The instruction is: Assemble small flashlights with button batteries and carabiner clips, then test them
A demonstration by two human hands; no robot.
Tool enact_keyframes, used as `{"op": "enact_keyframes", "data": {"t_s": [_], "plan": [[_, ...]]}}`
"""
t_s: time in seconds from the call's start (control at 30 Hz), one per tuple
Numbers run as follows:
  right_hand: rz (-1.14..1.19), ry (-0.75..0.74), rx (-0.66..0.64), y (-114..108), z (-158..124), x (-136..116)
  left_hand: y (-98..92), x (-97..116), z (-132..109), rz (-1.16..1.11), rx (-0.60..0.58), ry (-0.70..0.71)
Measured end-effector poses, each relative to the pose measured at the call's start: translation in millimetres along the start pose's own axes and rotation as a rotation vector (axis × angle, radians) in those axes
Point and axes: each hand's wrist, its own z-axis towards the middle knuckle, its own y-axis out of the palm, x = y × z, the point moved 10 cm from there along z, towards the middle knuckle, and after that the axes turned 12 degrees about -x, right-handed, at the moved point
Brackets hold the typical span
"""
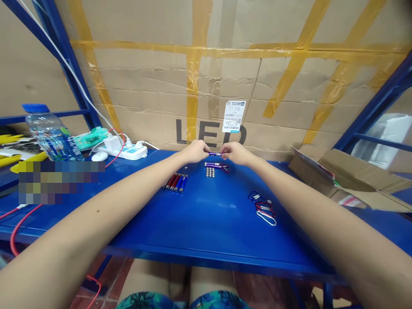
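Between my two hands, close to the cardboard at the table's back, is a slim purple metal penlight point(215, 154). My left hand point(196, 151) pinches its left end and my right hand point(234, 153) pinches its right end. Just below them lie more purple penlights point(214, 165), one at a slant. Rows of small silver button cells point(210, 172) sit right under these. To the left, several red and blue penlights point(176, 182) lie side by side. Blue, red and silver carabiners point(264, 210) are by my right forearm.
A large taped cardboard sheet point(154, 94) stands behind the blue table point(199, 227). At left are a water bottle point(53, 135), a white power strip point(130, 151), a mouse point(99, 157) and red cables. An open cardboard box point(357, 176) stands at right.
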Motion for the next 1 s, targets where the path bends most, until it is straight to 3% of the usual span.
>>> {"op": "enact_keyframes", "data": {"t_s": [0.17,0.37,0.67,1.0], "plan": [[-0.148,0.045,-0.076,15.1,19.2,10.2,17.2,-24.2,27.3,0.042,-0.135,-0.066],[-0.157,0.02,-0.125,29.0,20.0,16.4,30.3,-32.1,35.1,0.065,-0.232,-0.048],[-0.083,-0.077,-0.103,28.7,10.9,19.9,30.6,-24.0,38.6,-0.055,-0.181,0.056],[-0.059,-0.073,-0.101,28.5,5.2,15.8,29.1,-21.3,37.6,-0.053,-0.159,0.03]]}}
